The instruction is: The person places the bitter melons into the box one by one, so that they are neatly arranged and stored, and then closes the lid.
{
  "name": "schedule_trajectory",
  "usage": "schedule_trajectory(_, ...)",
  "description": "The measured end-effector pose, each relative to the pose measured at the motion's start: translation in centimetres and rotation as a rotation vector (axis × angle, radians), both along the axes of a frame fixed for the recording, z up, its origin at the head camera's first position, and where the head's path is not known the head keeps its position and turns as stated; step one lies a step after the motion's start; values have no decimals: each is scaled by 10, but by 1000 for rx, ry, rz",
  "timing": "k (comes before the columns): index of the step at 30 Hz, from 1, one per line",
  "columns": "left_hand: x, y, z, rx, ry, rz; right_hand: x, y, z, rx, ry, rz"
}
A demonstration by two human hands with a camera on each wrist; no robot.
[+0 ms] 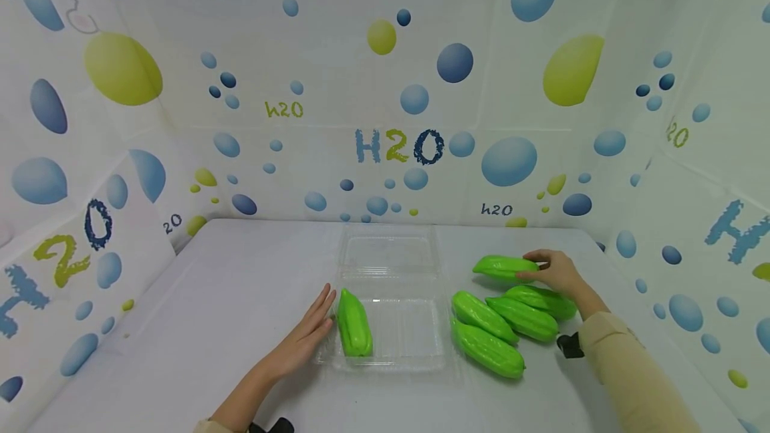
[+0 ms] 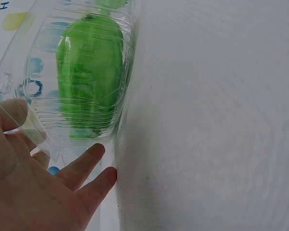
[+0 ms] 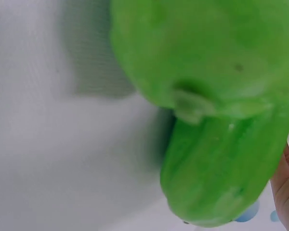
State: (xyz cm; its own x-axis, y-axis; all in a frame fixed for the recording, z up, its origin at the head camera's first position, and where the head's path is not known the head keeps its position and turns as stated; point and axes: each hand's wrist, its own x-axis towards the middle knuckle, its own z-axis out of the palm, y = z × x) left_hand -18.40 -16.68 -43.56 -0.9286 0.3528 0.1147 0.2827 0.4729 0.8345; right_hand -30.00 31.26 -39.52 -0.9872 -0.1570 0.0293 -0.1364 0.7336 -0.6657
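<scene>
A clear plastic clamshell box lies with its lid folded back, away from me. Inside, along the left wall, is one glossy green cucumber-like vegetable, also visible through the ribbed wall in the left wrist view. My left hand is beside the box's left wall, fingers extended and touching or nearly touching it. At the right, my right hand pinches the right end of another cucumber-like vegetable between thumb and fingers. Whether that vegetable is off the table cannot be told.
Right of the box, several more green vegetables lie close together, among them the nearest one and the one below my right hand. A white cloth covers the table. Printed sheets with bubbles form the back wall and sides.
</scene>
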Motion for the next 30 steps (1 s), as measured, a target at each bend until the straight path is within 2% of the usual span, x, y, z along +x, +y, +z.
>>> schedule_trajectory(16, 0, 0, 0, 4, -6, -3, 0, 4, 10, 2, 60, 31)
schedule_trajectory(30, -1, 0, -2, -3, 1, 6, 4, -4, 22, 2, 100, 56)
